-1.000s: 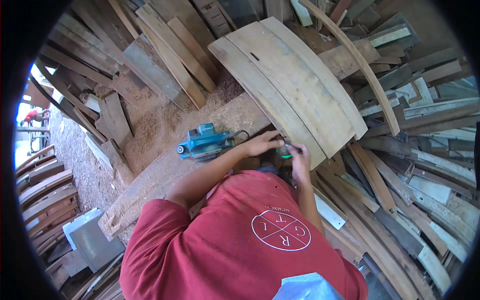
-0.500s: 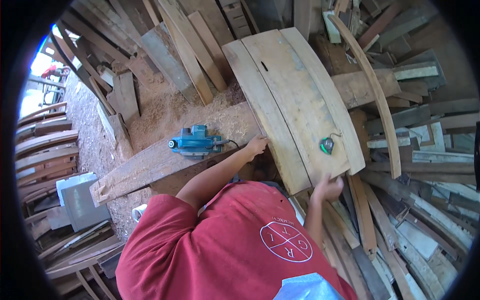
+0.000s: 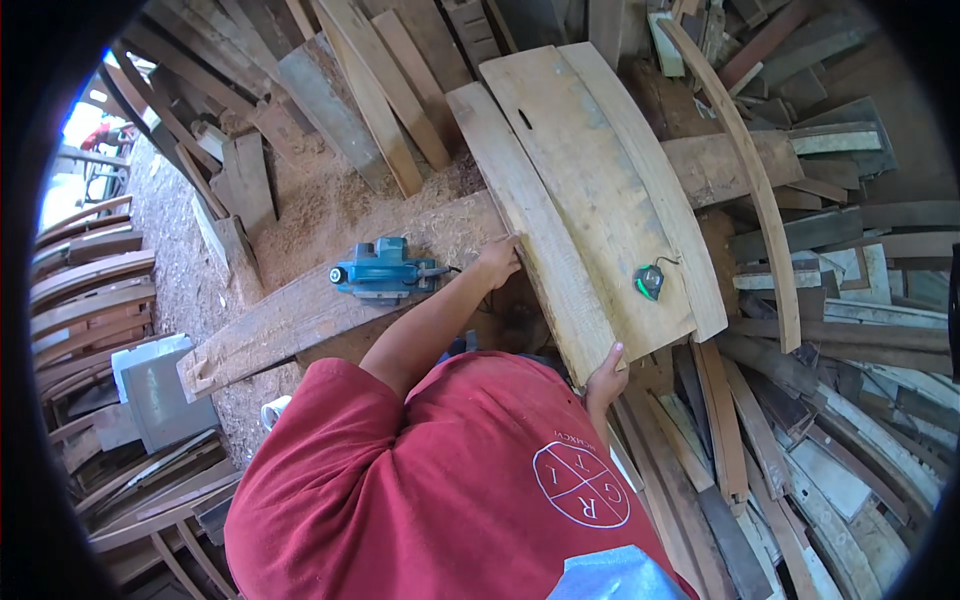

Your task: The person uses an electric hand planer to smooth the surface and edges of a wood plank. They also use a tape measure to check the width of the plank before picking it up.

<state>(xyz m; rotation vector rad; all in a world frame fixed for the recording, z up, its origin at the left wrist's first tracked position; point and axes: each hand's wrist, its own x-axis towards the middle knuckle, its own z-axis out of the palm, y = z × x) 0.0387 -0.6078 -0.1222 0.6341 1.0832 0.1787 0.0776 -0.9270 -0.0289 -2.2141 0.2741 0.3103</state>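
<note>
While the left hand (image 3: 498, 262) grips the long edge of the curved plank (image 3: 545, 245), fingers curled on it, the right hand (image 3: 605, 377) clasps its near end (beside wider boards (image 3: 600, 180) carrying a tape measure (image 3: 649, 282)); a blue planer (image 3: 383, 271) rests nearby.

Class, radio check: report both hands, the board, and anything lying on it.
Left hand grips curved board at its left edge. Right hand holds its near end. Green tape measure rests on board.
</note>
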